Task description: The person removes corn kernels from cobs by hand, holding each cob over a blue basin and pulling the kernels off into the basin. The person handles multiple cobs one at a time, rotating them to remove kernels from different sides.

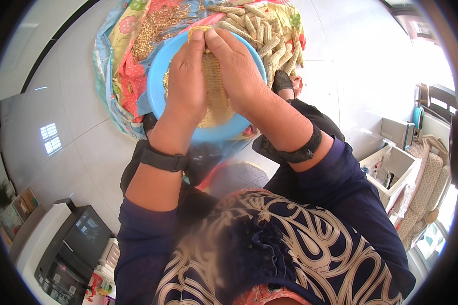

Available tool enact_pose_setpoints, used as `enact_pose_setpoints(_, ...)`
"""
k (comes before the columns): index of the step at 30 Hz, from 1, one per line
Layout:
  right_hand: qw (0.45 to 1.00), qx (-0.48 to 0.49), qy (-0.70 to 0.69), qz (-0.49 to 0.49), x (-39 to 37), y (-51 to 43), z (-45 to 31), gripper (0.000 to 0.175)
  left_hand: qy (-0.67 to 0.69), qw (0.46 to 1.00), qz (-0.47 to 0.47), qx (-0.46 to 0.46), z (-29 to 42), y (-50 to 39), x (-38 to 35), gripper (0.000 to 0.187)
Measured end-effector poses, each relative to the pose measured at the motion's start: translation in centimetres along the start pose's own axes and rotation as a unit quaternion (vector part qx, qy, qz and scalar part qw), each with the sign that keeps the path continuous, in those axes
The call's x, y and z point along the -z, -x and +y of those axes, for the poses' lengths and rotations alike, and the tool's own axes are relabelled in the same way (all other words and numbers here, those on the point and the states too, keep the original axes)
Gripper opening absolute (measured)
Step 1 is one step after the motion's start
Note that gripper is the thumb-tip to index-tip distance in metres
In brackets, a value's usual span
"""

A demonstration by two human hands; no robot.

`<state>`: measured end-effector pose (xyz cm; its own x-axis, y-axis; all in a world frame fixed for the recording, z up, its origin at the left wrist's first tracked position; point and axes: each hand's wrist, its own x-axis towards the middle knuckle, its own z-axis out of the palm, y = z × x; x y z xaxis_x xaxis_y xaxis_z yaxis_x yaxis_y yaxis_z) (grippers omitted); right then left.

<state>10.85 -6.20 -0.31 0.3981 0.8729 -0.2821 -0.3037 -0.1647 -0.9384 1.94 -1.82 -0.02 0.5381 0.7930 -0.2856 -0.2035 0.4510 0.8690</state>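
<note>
My left hand (187, 74) and my right hand (238, 70) meet over a round blue plastic basin (158, 80), thumbs side by side. Both are closed around a dried corn cob (198, 29), whose yellow kernels show at the fingertips; the palms hide most of it. Below, between my wrists, a long cob-like shape with rows, partly blurred, extends towards me; whether it is the same cob I cannot tell. Loose kernels (210, 119) lie in the basin. Several shelled cobs (269, 44) are piled on a patterned cloth (128, 82) to the basin's right.
More loose kernels and chaff (147, 40) lie on the cloth at the upper left. My feet, one in a dark sock (282, 81), flank the basin. A white open bin (395, 162) and a patterned sofa (423, 190) stand at the right, a black cabinet (82, 228) at the lower left.
</note>
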Motion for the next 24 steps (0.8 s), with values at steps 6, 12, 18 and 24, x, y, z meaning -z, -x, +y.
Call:
enact_pose_setpoints(6,1.000,-0.014,-0.009,0.019,-0.1,0.1,-0.4,0.038,-0.057,0.998,-0.010,-0.009,-0.4,-0.1,0.6,0.041)
enact_pose_setpoints(12,0.997,-0.031,-0.067,0.015,0.2,-0.2,-1.1,0.038,-0.030,0.999,-0.037,-0.025,-0.6,0.0,0.4,0.041)
enact_pose_setpoints(18,0.999,0.009,-0.044,-0.007,-0.1,-1.0,-0.3,0.035,0.053,0.998,-0.039,0.010,-0.2,-0.2,0.8,0.046)
enact_pose_setpoints(24,0.995,0.012,-0.090,-0.043,-0.7,-0.5,-0.4,0.028,0.087,0.995,0.004,0.042,0.3,0.0,1.1,0.051)
